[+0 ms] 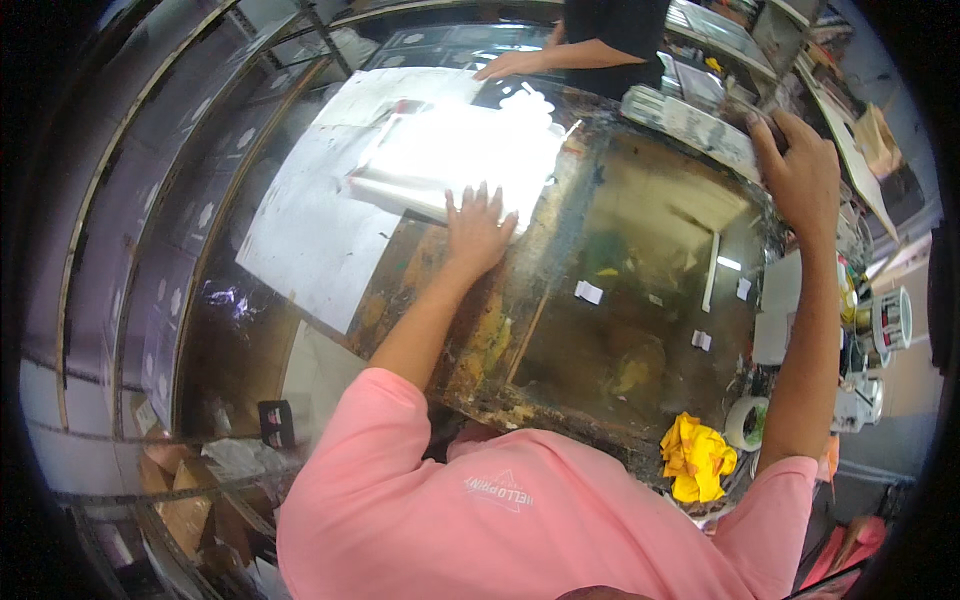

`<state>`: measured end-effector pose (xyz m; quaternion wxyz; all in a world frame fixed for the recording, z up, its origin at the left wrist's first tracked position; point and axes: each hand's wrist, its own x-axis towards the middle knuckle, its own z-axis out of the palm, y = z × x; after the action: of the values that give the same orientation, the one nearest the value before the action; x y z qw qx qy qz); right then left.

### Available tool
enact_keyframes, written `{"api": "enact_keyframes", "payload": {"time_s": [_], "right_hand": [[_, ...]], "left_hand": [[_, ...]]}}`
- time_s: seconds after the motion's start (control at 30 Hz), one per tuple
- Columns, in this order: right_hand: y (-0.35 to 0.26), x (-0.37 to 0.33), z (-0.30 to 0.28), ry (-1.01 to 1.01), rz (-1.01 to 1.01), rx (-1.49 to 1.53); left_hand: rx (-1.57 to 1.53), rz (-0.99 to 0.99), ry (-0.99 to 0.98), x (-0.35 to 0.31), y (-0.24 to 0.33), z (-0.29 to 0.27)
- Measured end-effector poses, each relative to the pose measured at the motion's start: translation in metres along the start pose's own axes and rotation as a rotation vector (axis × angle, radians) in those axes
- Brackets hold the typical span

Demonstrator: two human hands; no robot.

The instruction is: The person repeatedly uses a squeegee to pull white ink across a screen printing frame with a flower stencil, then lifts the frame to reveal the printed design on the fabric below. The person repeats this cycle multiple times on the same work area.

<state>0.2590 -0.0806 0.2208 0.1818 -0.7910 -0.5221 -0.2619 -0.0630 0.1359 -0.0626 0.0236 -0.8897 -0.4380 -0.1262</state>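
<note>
My left hand (478, 232) lies flat with its fingers spread on the near edge of a stack of white sheets (450, 150), which glares so brightly that its surface detail is lost. Beneath the stack, a larger white sheet (320, 220) covers part of the worn table. At the far right, my right hand (805, 175) has its fingers bent round something dark that I cannot make out. It is beside the end of a long, grey mottled block (690, 130). Across the table a co-worker in black rests a hand (515, 65) at the far edge of the sheets.
A glass panel (640, 300) with small white paper scraps fills the table's right half. A crumpled yellow cloth (697, 458) and a tape roll (745, 423) lie at its near right corner. White tubs (890, 320) stand farther right; metal racks (150, 230) line the left.
</note>
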Motion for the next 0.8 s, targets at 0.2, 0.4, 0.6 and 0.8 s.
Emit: {"api": "enact_keyframes", "payload": {"time_s": [0.2, 0.4, 0.6, 0.8], "right_hand": [[-0.006, -0.01, 0.0, -0.006, -0.037, 0.045], [0.024, 0.006, 0.019, 0.162, -0.099, 0.0], [0.0, 0.016, -0.002, 0.076, -0.031, 0.134], [0.014, 0.0, -0.006, 0.168, -0.113, 0.104]], "left_hand": [[-0.001, 0.045, -0.086, 0.012, -0.024, -0.014], [-0.241, 0.181, -0.179, 0.028, 0.043, -0.089], [-0.448, 0.436, -0.311, -0.021, 0.175, -0.031], [-0.357, 0.764, -0.2, -0.063, 0.266, 0.005]]}}
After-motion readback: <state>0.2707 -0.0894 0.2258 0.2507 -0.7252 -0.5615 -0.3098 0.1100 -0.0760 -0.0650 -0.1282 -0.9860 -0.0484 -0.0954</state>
